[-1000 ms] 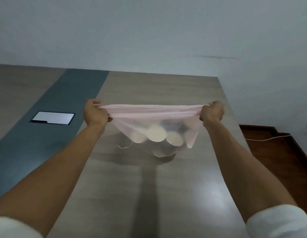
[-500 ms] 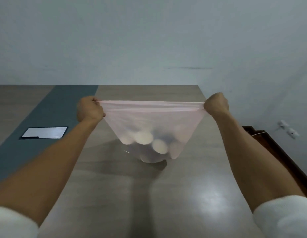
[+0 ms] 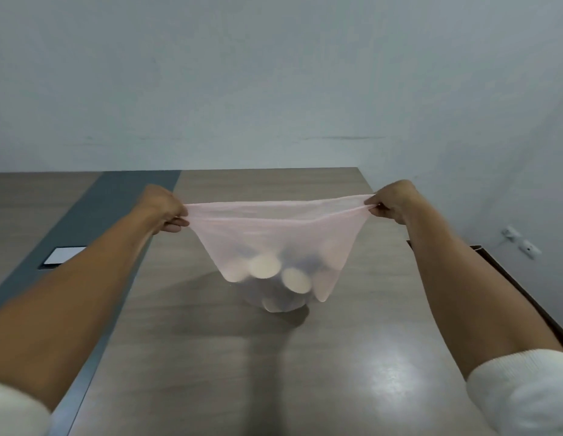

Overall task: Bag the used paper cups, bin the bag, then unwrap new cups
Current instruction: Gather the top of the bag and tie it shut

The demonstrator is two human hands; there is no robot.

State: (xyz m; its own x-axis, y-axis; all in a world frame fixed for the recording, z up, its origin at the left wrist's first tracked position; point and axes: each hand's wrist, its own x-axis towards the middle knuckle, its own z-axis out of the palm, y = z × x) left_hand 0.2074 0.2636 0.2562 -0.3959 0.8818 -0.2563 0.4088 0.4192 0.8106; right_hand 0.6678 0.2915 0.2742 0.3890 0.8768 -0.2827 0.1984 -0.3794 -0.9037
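A thin, see-through pink plastic bag (image 3: pixel 274 231) hangs stretched between my two hands above the wooden table (image 3: pixel 274 372). Several white paper cups (image 3: pixel 264 265) lie bunched at its bottom, and the bag's underside touches or nearly touches the tabletop. My left hand (image 3: pixel 163 209) pinches the left end of the bag's rim. My right hand (image 3: pixel 392 201) pinches the right end, pulling the mouth taut and nearly closed.
A grey strip (image 3: pixel 94 221) runs along the table's left part, with a white-lidded hatch (image 3: pixel 64 255) set in it. The table's right edge drops to a dark wooden floor (image 3: pixel 510 291). A plain wall stands behind, with white plugs (image 3: pixel 522 245) low at the right.
My hands have risen and spread slightly, lifting the bag so that it hangs deeper and the cups have slid together at the bottom. The view has tilted up.
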